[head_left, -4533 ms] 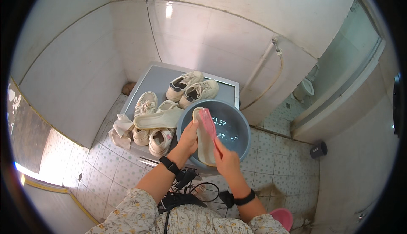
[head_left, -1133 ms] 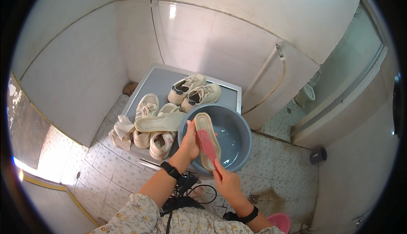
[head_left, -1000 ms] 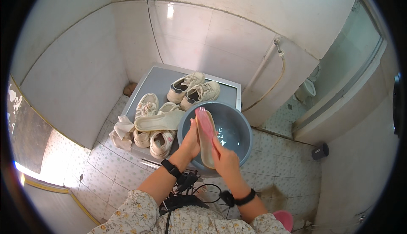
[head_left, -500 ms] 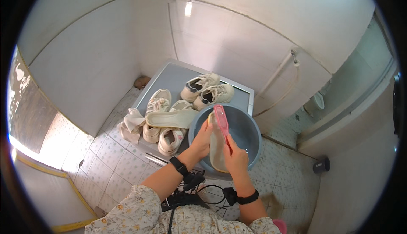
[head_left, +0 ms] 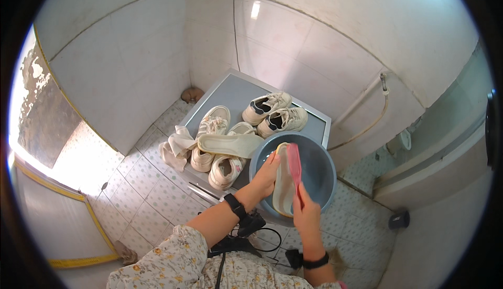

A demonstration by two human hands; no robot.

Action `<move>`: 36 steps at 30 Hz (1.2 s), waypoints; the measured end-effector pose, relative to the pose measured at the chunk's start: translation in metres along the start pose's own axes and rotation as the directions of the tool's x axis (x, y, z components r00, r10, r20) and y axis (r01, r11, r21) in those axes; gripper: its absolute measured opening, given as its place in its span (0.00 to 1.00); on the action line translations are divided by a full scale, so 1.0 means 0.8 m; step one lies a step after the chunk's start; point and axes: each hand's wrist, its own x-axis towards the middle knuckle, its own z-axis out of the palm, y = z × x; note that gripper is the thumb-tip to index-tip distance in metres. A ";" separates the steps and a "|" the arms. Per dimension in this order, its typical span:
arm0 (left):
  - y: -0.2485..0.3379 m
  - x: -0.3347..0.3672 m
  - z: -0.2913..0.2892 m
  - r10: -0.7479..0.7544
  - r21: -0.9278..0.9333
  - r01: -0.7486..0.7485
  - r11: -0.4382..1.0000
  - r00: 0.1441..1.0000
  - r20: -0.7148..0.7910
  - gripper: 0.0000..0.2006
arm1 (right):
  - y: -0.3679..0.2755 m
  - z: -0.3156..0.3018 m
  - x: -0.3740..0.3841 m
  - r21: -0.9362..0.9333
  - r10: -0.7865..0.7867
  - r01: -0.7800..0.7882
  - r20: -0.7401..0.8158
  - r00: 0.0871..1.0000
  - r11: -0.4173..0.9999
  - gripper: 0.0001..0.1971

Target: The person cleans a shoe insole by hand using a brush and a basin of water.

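Note:
Over a blue-grey basin (head_left: pixel 329 171), my left hand (head_left: pixel 266 178) grips a pale insole (head_left: pixel 283 187) with a yellowish edge by its left side. My right hand (head_left: pixel 306 209) is closed around the handle of a pink brush (head_left: pixel 295 163). The brush head lies along the insole's upper right edge; its bristles are hidden from me. A second insole (head_left: pixel 222 143) rests across white shoes left of the basin. Behind the basin stands another pair of white shoes (head_left: pixel 283 120) with dark linings.
The basin and shoes sit on a grey-topped cabinet (head_left: pixel 230 91) with a metal edge. A crumpled whitish cloth (head_left: pixel 177 145) hangs at its left corner. A hose (head_left: pixel 367 129) runs down from a wall tap (head_left: pixel 384 81). A dark cup-shaped bin (head_left: pixel 399 219) is at the right.
My view has shifted, so the scene sits farther right. The brush has turned more edge-on and lies against the insole's right edge. Both hands keep their hold.

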 end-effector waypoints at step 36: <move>0.001 0.002 0.002 -0.122 -0.029 0.125 0.992 0.988 0.095 0.25 | 0.004 0.004 0.015 -0.008 0.019 -0.019 0.046 0.999 1.000 0.19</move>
